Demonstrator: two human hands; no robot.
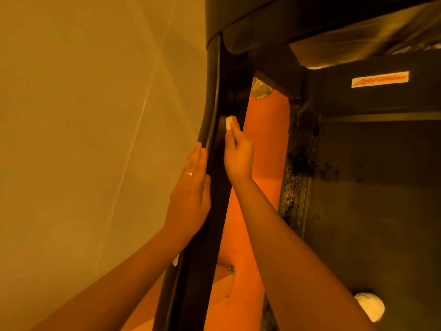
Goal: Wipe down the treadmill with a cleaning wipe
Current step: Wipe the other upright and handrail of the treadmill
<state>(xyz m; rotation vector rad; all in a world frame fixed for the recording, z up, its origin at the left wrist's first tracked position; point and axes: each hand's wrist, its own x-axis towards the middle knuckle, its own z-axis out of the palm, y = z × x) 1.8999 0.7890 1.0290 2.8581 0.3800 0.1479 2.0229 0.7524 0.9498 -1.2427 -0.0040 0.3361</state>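
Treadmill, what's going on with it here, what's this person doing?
A person is wiping the treadmill by hand. The right hand pinches a small white cleaning wipe and presses it against the inner face of the black upright post. The left hand lies flat, fingers straight, on the post's outer edge. The side rail beside the belt looks speckled with grime, and a crumpled white wad sits low on the right.

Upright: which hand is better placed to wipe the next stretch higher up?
Right. The right hand pinches the wipe at the upright, fingers pointing up it. The left hand lies flat on the upright's outer edge, lower down, holding nothing.
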